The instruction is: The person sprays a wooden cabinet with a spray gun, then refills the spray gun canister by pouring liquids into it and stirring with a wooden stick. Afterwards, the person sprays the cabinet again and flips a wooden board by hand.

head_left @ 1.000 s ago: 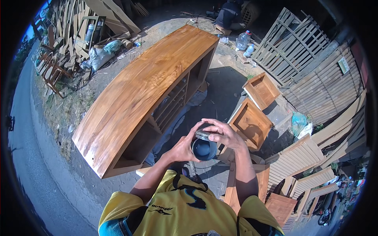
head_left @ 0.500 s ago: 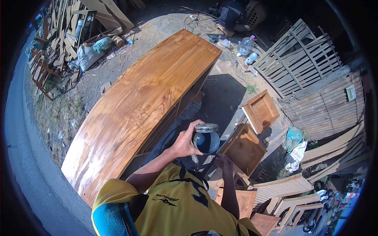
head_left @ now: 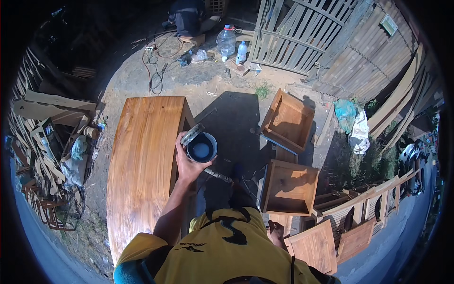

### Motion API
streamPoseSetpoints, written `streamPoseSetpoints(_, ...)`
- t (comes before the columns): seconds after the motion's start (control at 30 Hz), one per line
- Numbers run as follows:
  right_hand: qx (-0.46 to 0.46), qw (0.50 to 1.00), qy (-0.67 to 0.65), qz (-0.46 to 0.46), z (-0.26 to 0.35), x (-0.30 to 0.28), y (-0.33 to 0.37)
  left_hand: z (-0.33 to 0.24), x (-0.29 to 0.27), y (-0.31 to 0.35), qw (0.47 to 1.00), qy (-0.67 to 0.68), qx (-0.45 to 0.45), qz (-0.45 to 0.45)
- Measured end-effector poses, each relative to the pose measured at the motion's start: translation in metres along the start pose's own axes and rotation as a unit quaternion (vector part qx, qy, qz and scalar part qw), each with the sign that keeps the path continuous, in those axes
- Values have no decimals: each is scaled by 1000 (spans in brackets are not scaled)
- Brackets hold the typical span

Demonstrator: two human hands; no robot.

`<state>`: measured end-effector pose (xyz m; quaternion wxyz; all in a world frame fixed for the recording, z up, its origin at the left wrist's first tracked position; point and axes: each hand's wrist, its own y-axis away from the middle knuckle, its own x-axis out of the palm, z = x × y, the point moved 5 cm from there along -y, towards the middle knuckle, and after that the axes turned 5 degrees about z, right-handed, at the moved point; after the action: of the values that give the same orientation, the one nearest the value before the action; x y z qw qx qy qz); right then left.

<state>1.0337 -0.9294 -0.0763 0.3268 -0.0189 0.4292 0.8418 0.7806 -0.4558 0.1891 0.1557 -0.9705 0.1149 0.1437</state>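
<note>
My left hand (head_left: pixel 185 163) grips a round can (head_left: pixel 213 150) with dark walls and liquid inside, beside the wooden cabinet's edge. A stained greyish flat piece (head_left: pixel 193 134), perhaps a lid, is held against the can's rim by the same hand. The long cabinet (head_left: pixel 142 165) has a glossy orange-brown top and lies to the left. Low by my right side, my right hand (head_left: pixel 275 232) has its fingers curled in. Whether anything is in it is too dark to make out. It is close to a flat wooden panel (head_left: pixel 314 246).
Two open wooden drawers (head_left: pixel 291 189) stand to the right. Further off are a large clear water jug (head_left: pixel 226 42), a smaller bottle (head_left: pixel 241 52), cables (head_left: pixel 153 71) and a seated person (head_left: pixel 187 19). Scrap wood (head_left: pixel 56 111) is piled at the left. A slatted panel (head_left: pixel 302 35) leans behind.
My view has turned to the right, so the cabinet now points straight away from me. The can has come over beside the cabinet's edge. My right hand has dropped back toward my waist.
</note>
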Motion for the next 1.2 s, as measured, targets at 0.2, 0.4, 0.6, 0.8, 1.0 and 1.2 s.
streamPoseSetpoints(0.2, -126, 989, 69, 26, 191, -8, -140, 29, 55, -144, 999, -30, 23, -35)
streamPoseSetpoints(0.4, -346, 919, 189, -23, 396, -24, -249, 60, 96, -287, 999, -27, -19, -35)
streamPoseSetpoints(0.6, -279, 957, 74, -30, 555, 22, -327, 91, 103, -421, 996, -79, 4, -45)
streamPoseSetpoints(0.8, -194, 979, -57, -39, 587, 92, -420, 186, 123, -585, 998, -11, 12, -57)
streamPoseSetpoints(1.0, -164, 985, -22, -47, 711, 186, -506, 248, 137, -727, 997, -64, -24, -44)
streamPoseSetpoints(1.2, -301, 939, 154, 63, 883, 332, -675, 365, 158, -799, 991, -51, -113, -41)
